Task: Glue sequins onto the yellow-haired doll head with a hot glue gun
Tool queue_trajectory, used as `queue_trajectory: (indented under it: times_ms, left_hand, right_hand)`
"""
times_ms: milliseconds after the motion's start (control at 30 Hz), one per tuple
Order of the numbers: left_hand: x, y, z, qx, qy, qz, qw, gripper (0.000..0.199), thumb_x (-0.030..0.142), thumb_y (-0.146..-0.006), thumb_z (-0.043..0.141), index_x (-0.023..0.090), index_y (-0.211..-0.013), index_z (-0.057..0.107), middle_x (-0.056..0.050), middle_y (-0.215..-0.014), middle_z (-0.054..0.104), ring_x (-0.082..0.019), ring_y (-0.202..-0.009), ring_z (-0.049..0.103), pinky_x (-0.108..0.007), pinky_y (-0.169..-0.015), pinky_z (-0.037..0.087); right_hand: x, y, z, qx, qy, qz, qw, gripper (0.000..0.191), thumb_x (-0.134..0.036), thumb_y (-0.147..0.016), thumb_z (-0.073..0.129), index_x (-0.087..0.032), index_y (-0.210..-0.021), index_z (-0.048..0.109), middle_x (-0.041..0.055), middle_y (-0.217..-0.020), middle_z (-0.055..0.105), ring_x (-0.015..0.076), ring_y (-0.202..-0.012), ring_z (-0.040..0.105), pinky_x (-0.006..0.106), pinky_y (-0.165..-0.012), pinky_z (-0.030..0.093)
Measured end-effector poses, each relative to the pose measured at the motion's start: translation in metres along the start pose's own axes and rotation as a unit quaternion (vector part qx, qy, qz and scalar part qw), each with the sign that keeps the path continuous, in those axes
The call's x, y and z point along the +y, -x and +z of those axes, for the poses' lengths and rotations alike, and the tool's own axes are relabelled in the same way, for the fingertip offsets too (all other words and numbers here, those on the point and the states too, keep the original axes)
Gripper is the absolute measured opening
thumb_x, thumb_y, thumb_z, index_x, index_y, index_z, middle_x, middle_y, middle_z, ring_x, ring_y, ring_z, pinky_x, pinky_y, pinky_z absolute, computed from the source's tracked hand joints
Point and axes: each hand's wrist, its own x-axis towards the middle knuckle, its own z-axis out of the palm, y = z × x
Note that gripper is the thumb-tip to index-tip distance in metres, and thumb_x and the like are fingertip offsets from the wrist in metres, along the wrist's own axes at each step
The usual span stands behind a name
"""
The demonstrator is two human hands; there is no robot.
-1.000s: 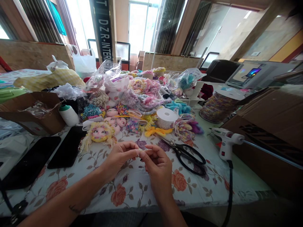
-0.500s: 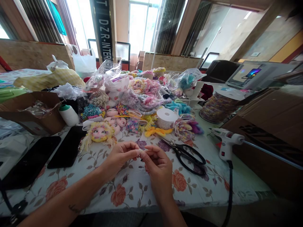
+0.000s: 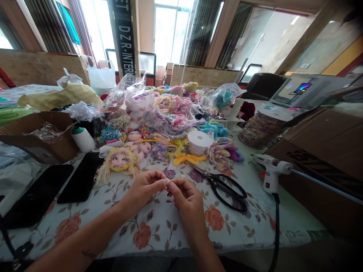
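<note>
Above the flowered tablecloth [image 3: 159, 226] my left hand [image 3: 147, 189] and my right hand [image 3: 185, 196] meet fingertip to fingertip. Both are closed in a pinch around something small and pale, mostly covered by the fingers, whose kind I cannot make out. Just beyond my left hand lies a doll head [image 3: 120, 160] with yellow yarn hair. Several bare doll faces [image 3: 145, 146] sit behind it. To the right of my right hand rest black-handled scissors [image 3: 227, 190], blades pointing away to the left. A yellow bow-shaped piece [image 3: 189, 158] lies near their tips.
A white glue gun [image 3: 270, 172] with a black cord stands at right, beside a large cardboard box [image 3: 320, 162]. A white spool [image 3: 200, 141] and a yarn heap [image 3: 172, 117] fill the back. At left are a black phone [image 3: 81, 179], thread cone [image 3: 83, 139] and open carton [image 3: 42, 132].
My right hand has shifted slightly left and its fingers have curled closer over the small piece. My left hand stays almost in place.
</note>
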Motion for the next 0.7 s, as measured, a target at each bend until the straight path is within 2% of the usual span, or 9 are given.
queue_trajectory:
  times_ms: [167,300,400,567,700]
  left_hand:
    - [0.0001,0.001,-0.0003,-0.006,-0.007,0.004,1.0,0.019,0.035,-0.077,0.068,0.016,-0.074,0.065,0.0,-0.071,0.06,-0.012,-0.067,0.051,-0.023,-0.065,0.039]
    - [-0.0009,0.0007,-0.001,-0.007,-0.01,0.008,1.0,0.027,0.04,-0.083,0.061,0.015,-0.077,0.068,-0.002,-0.072,0.061,-0.013,-0.07,0.051,-0.025,-0.068,0.039]
    - [-0.002,0.0003,-0.0007,-0.002,-0.001,-0.001,1.0,0.024,0.039,-0.079,0.066,0.016,-0.077,0.068,-0.002,-0.071,0.061,-0.013,-0.068,0.051,-0.024,-0.066,0.038]
    - [-0.004,0.0007,0.0006,0.01,0.025,-0.026,0.999,0.022,0.035,-0.07,0.074,0.016,-0.077,0.066,0.0,-0.07,0.062,-0.012,-0.067,0.052,-0.024,-0.065,0.037]
    - [-0.0054,0.0004,0.0008,0.006,0.039,-0.027,0.999,0.022,0.033,-0.069,0.075,0.015,-0.077,0.065,0.0,-0.07,0.062,-0.011,-0.067,0.052,-0.024,-0.066,0.037]
  right_hand:
    - [-0.0019,0.0005,-0.0008,-0.007,-0.043,0.033,0.998,0.019,-0.036,-0.074,0.071,-0.018,-0.073,0.068,-0.0003,-0.064,0.065,0.012,-0.059,0.056,0.023,-0.057,0.044]
    - [-0.003,-0.0001,-0.0008,0.003,-0.073,0.045,0.996,0.019,-0.036,-0.073,0.072,-0.017,-0.072,0.068,0.0002,-0.065,0.065,0.0124,-0.061,0.056,0.024,-0.059,0.045]
    - [-0.0032,-0.0008,-0.0007,0.004,-0.072,0.048,0.996,0.02,-0.036,-0.073,0.073,-0.017,-0.073,0.068,0.0009,-0.066,0.065,0.0127,-0.061,0.056,0.024,-0.059,0.045]
    - [-0.0006,-0.0004,-0.0003,0.005,-0.07,0.057,0.996,0.02,-0.038,-0.073,0.073,-0.018,-0.072,0.069,-0.0006,-0.062,0.063,0.0109,-0.055,0.053,0.022,-0.05,0.04]
    - [0.0002,0.0007,0.0015,0.008,-0.074,0.052,0.996,0.019,-0.036,-0.073,0.073,-0.018,-0.072,0.069,-0.0015,-0.063,0.062,0.0101,-0.057,0.052,0.021,-0.054,0.041]
